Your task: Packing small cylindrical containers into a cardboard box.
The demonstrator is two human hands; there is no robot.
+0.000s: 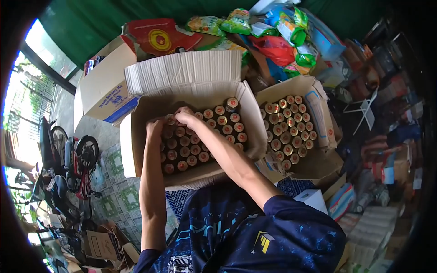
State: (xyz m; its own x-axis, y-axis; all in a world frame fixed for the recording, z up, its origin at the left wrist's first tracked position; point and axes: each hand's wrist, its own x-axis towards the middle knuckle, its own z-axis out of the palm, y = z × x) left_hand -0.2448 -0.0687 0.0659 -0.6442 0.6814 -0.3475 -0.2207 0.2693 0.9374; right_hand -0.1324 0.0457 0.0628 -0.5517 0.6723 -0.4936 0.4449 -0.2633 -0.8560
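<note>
In front of me stands an open cardboard carton [184,181] holding rows of round containers with pale lids, each with a red mark. My left hand [155,124] reaches in at the back left corner, its fingers against one lidded container [170,119]. From the other side my right hand [185,115] closes on that same container, thumb and fingers near its lid. Both hands partly hide it and the inner wall behind. At the back right one container [232,103] rises above its neighbours. My forearms cover part of the rows.
A second open carton [315,126] with similar containers adjoins on the right. Behind lie a printed carton [106,95], a red carton flap [160,37] and green snack packets [237,22]. Motorbikes [73,167] are on the left; stacked goods [372,225] crowd the right.
</note>
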